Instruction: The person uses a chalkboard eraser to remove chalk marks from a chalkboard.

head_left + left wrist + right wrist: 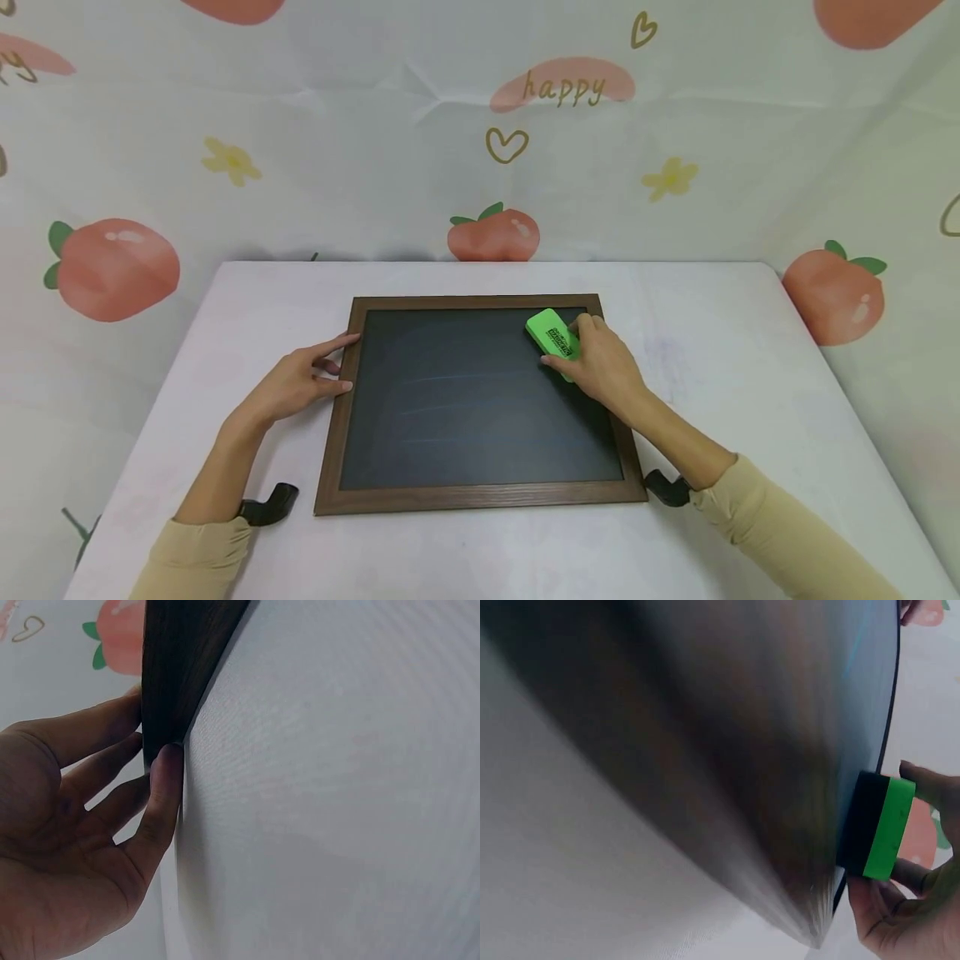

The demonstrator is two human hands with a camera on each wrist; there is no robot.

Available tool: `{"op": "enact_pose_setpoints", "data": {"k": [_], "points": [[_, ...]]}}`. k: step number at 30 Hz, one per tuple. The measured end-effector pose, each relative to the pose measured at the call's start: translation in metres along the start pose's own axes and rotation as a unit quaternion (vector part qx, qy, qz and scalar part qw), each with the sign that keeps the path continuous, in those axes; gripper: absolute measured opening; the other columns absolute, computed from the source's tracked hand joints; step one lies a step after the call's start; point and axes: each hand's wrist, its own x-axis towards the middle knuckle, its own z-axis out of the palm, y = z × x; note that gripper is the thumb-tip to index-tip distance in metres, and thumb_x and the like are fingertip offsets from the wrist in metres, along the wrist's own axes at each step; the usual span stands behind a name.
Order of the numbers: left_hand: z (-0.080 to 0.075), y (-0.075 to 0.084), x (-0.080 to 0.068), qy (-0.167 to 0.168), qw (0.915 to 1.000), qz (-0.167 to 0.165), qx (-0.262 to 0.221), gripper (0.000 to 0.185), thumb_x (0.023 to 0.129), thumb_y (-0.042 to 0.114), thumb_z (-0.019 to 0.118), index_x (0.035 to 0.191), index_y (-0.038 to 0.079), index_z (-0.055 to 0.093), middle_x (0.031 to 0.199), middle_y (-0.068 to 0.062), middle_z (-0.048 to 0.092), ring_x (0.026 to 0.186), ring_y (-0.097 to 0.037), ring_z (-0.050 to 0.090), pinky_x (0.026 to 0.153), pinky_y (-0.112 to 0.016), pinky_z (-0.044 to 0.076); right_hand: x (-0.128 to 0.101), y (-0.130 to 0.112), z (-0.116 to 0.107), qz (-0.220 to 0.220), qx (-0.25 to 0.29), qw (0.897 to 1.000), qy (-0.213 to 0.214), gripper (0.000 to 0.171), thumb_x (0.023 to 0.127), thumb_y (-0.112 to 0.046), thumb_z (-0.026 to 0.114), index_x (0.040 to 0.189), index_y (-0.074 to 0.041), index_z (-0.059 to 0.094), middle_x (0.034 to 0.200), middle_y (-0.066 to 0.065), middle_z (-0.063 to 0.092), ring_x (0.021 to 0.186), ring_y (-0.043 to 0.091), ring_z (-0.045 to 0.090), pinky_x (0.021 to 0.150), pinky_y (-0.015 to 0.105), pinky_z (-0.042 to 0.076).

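A dark chalkboard (465, 400) in a brown wooden frame (480, 497) lies flat on the white table (750, 375). My right hand (596, 360) grips a green eraser (552, 333) and presses it on the board's upper right corner; in the right wrist view the eraser (877, 825) shows a black felt underside against the board (742, 750). My left hand (300, 382) rests on the table with straight fingers touching the frame's left edge; the left wrist view shows those fingertips (166, 761) against the frame (180, 660). Faint wipe streaks cross the board.
A fabric backdrop (480, 125) printed with peaches and flowers hangs behind and around the table. Black wrist-camera mounts (270, 503) sit at both forearms near the frame's bottom corners. Bare table lies right of the board.
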Motion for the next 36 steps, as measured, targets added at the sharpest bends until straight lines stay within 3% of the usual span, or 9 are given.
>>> {"op": "enact_pose_setpoints", "data": {"k": [5,9,13,19,30,36], "points": [[-0.001,0.0,-0.001,-0.001,1.0,0.003,-0.004,0.074,0.089,0.014,0.075,0.153,0.015,0.04,0.112,-0.019,0.06,0.101,-0.03,0.06,0.081,-0.04,0.045,-0.003,0.002,-0.008,-0.004,0.023,0.999,-0.029,0.061,0.083,-0.038,0.08,0.12,0.004,0.058,0.102,0.015,0.062,0.081,0.024,0.057,0.069,0.038,0.048],[-0.001,-0.002,0.0,0.0,1.0,-0.001,0.0,0.074,0.089,0.014,0.076,0.153,0.016,0.04,0.112,-0.019,0.06,0.096,-0.027,0.063,0.084,-0.043,0.046,-0.004,0.005,-0.013,-0.016,0.041,0.998,-0.046,0.057,0.084,-0.03,0.079,0.126,0.004,0.06,0.115,0.018,0.065,0.09,0.026,0.059,0.077,0.043,0.05],[0.0,-0.003,0.001,0.0,1.0,-0.003,0.001,0.075,0.088,0.014,0.076,0.153,0.016,0.04,0.111,-0.019,0.06,0.094,-0.025,0.063,0.085,-0.045,0.047,-0.004,0.004,-0.014,-0.025,0.043,0.998,-0.049,0.058,0.084,-0.028,0.08,0.13,0.002,0.06,0.122,0.02,0.064,0.091,0.026,0.059,0.078,0.043,0.05],[0.0,-0.003,0.001,0.001,1.0,-0.001,0.003,0.075,0.088,0.014,0.076,0.153,0.016,0.04,0.111,-0.019,0.06,0.093,-0.025,0.064,0.085,-0.045,0.047,-0.001,-0.005,-0.011,-0.04,0.035,0.997,-0.049,0.059,0.082,-0.029,0.082,0.13,-0.001,0.063,0.117,0.016,0.065,0.086,0.023,0.058,0.075,0.04,0.049],[0.001,-0.002,-0.001,0.001,1.0,-0.001,-0.003,0.074,0.088,0.015,0.076,0.153,0.016,0.04,0.113,-0.019,0.061,0.101,-0.03,0.06,0.081,-0.041,0.047,0.003,-0.023,-0.006,-0.069,0.028,0.995,-0.072,0.058,0.082,-0.029,0.082,0.132,-0.006,0.064,0.121,0.013,0.066,0.093,0.022,0.06,0.08,0.04,0.05],[0.0,-0.002,0.0,0.002,1.0,0.001,-0.004,0.075,0.088,0.013,0.076,0.153,0.015,0.04,0.112,-0.019,0.06,0.097,-0.027,0.062,0.083,-0.042,0.048,0.007,-0.029,-0.004,-0.072,0.036,0.993,-0.085,0.06,0.081,-0.031,0.083,0.133,-0.008,0.064,0.115,0.01,0.065,0.086,0.019,0.057,0.076,0.036,0.048]]}}
